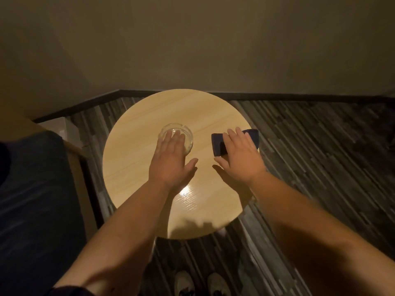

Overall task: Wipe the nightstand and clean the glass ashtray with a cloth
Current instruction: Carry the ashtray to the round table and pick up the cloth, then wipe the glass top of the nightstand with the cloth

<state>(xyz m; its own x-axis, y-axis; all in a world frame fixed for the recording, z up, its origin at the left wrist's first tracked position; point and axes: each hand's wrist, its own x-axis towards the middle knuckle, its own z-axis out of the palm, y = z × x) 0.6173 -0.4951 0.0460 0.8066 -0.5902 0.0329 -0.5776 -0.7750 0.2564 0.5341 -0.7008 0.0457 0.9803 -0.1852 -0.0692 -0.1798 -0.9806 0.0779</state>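
**Two hands down, glass and cloth each half covered**

Two hands work well apart on the round desk (149,116). Left hand (171,159): fingers flat and spread over the near rim of the ashtray (174,130), thumb out to the side; not closed round it. Whether the palm presses on the glass or only hovers, cannot tell. Right hand (239,154): fingers extended, lying flat on the dark cloth (218,144), not gripping it. The cloth sits at the desk's right edge, one corner past the rim.

Handling, judged:
- Ashtray: clear thick glass, likely heavy for its size, rigid, smooth, brittle if dropped. Best hold is across the outer wall, thumb opposite fingers, not by the notched rim.
- Cloth: soft, light, folds easily; bunch it under the fingers for pressure.
- Desk top glossy (glare spot near the wrists), so the glass may slide.

Beyond: striped floor (310,146), blue bed (32,199) at left.
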